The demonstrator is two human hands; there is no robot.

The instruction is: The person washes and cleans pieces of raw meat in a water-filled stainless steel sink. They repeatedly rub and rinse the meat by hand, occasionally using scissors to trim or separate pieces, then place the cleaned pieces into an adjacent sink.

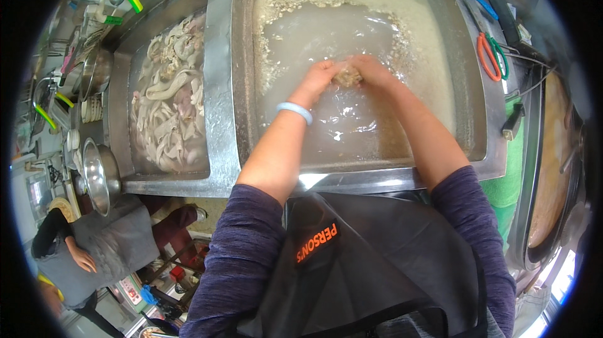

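Observation:
My left hand (325,76) and my right hand (372,69) meet over the middle of a large metal sink basin (242,79). Between them they grip a pale brown, wrinkled lump (347,77), perhaps offal; the fingers hide part of it. Cloudy grey water (325,27) fills the basin around the hands. Whitish foam and small pale bits (424,32) float along its far and side edges. A light blue bangle circles my left wrist. In the left basin (123,116) lies a heap of pale, tube-like intestines (172,88) in water.
Scissors with red and green handles (490,58), a blue-handled tool (481,3) and a dark-handled tool (513,121) lie along the right ledge. A steel bowl (101,175) sits beyond the left basin. Another person (99,239) is at lower left. A large pan-like vessel (549,159) stands at right.

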